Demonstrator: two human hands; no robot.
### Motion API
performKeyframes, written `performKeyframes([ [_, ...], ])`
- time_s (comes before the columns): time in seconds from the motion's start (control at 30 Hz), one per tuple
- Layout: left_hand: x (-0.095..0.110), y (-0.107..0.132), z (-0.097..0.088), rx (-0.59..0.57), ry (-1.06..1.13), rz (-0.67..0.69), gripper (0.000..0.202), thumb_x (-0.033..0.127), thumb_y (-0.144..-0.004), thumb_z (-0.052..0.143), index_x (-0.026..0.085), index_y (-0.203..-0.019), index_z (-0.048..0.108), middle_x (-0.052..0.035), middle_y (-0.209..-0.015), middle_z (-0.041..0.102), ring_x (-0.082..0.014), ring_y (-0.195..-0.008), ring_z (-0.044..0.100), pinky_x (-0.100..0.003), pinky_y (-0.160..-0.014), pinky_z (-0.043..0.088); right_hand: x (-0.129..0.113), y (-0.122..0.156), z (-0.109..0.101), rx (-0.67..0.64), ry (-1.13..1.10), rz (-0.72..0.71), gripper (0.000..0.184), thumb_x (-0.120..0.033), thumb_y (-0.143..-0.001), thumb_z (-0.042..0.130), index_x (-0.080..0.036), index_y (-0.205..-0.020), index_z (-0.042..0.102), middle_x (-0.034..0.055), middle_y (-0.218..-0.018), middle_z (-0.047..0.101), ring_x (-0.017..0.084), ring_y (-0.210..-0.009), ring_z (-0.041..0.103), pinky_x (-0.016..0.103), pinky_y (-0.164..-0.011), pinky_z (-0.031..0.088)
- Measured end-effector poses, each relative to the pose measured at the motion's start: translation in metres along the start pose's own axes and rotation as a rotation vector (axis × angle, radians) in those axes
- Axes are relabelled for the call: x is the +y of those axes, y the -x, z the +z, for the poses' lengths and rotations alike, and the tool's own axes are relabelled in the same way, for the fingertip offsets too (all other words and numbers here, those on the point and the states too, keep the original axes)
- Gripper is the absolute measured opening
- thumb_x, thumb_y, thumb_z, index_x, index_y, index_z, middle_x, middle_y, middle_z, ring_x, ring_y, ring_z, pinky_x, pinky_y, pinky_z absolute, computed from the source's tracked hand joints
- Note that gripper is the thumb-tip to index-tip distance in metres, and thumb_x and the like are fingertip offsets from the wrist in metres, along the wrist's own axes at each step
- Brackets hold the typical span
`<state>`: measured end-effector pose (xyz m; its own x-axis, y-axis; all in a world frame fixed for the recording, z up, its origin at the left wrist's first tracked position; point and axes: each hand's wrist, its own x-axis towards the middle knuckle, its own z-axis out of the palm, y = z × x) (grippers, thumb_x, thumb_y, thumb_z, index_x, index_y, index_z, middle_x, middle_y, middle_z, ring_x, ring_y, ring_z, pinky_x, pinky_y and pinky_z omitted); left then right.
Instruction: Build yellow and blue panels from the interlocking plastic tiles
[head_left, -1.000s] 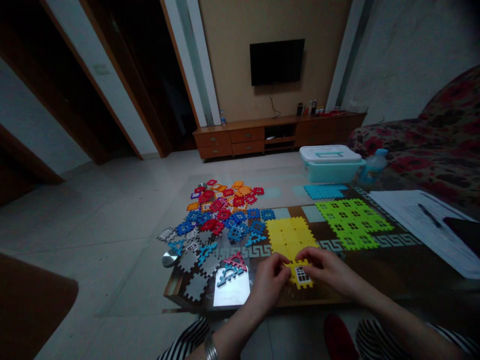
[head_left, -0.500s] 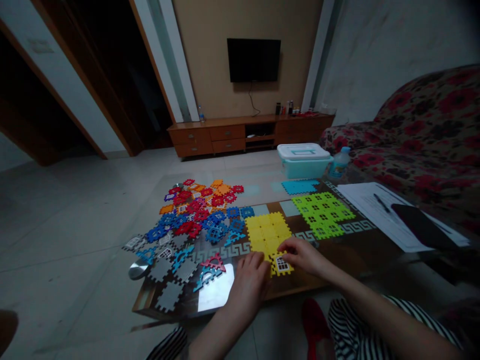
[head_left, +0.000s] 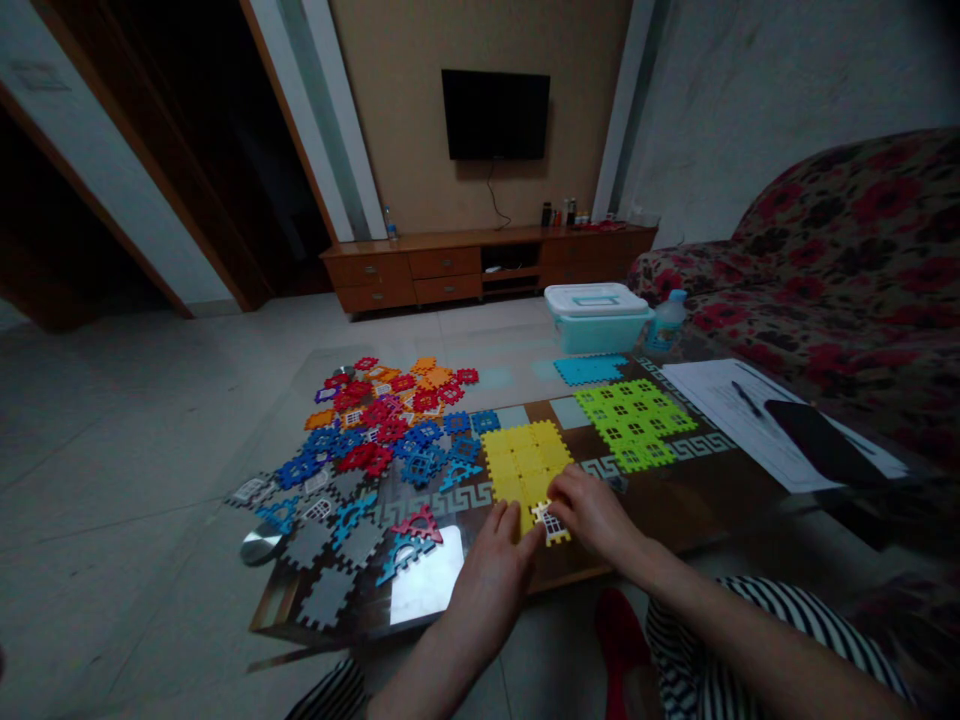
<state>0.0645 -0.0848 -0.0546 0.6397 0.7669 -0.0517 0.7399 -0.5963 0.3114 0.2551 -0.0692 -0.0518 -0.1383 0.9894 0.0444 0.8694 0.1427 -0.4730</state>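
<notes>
My right hand [head_left: 592,515] rests its fingers on a yellow foam interlocking tile with a white window [head_left: 553,528], which abuts the lower edge of a larger joined yellow tile panel [head_left: 523,462]. My left hand [head_left: 491,585] lies just left of that tile, with its fingertips at the panel's lower edge. Both panels lie on a glass-topped table with a patterned brown surface [head_left: 660,520]. Further left is a heap of red, orange, blue and grey tiles [head_left: 382,430]. A joined lime-green panel [head_left: 634,423] lies to the right.
Papers with a pen [head_left: 720,400] and a black tablet [head_left: 821,445] lie at the table's right. A teal plastic box [head_left: 596,318] and a water bottle [head_left: 669,320] stand beyond, next to a floral sofa [head_left: 825,280]. A disc [head_left: 260,547] lies at the table's left corner.
The whole scene has shifted left and up in view. My left hand has stayed low beside the window tile, and my right hand has moved further over that tile.
</notes>
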Motion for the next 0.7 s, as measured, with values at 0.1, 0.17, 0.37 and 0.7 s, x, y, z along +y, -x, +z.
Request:
performKeyframes([
  [0.1,0.0,0.001,0.005,0.013,-0.055,0.044,0.05,0.005,-0.082,0.052,0.025,-0.129,0.053,-0.0136,-0.141,0.043,-0.0348,-0.134,0.034,-0.052,-0.105,0.04,-0.007,0.002,-0.002,-0.009,0.088,-0.006,0.009,-0.014,-0.084,0.057,-0.017,-0.085,0.066,0.0073,-0.092,0.063,0.02,-0.087,0.057,0.028,-0.073,0.04],
  [0.17,-0.001,0.001,0.006,0.031,-0.072,0.075,0.049,0.007,-0.084,0.051,0.025,-0.13,0.053,-0.0115,-0.141,0.045,-0.0347,-0.133,0.036,-0.053,-0.105,0.04,-0.01,0.002,-0.003,-0.001,0.136,-0.023,0.008,-0.017,-0.085,0.058,-0.018,-0.084,0.066,0.0071,-0.091,0.063,0.022,-0.091,0.056,0.029,-0.074,0.039],
  [0.37,0.0,0.0,0.002,0.018,-0.048,0.097,0.045,0.01,-0.086,0.049,0.023,-0.129,0.053,-0.0079,-0.142,0.047,-0.0354,-0.132,0.037,-0.054,-0.106,0.039,-0.007,-0.003,-0.004,-0.024,0.078,-0.017,0.011,-0.011,-0.084,0.057,-0.017,-0.077,0.065,0.0051,-0.087,0.062,0.018,-0.082,0.057,0.026,-0.069,0.038],
  [0.7,0.005,-0.003,-0.006,-0.034,-0.067,0.094,0.047,0.008,-0.085,0.047,0.023,-0.129,0.053,-0.0076,-0.142,0.048,-0.0339,-0.131,0.038,-0.053,-0.103,0.04,-0.009,-0.01,0.003,-0.053,-0.067,-0.065,0.01,-0.009,-0.08,0.059,-0.016,-0.077,0.066,0.0052,-0.083,0.066,0.017,-0.077,0.058,0.025,-0.068,0.038],
])
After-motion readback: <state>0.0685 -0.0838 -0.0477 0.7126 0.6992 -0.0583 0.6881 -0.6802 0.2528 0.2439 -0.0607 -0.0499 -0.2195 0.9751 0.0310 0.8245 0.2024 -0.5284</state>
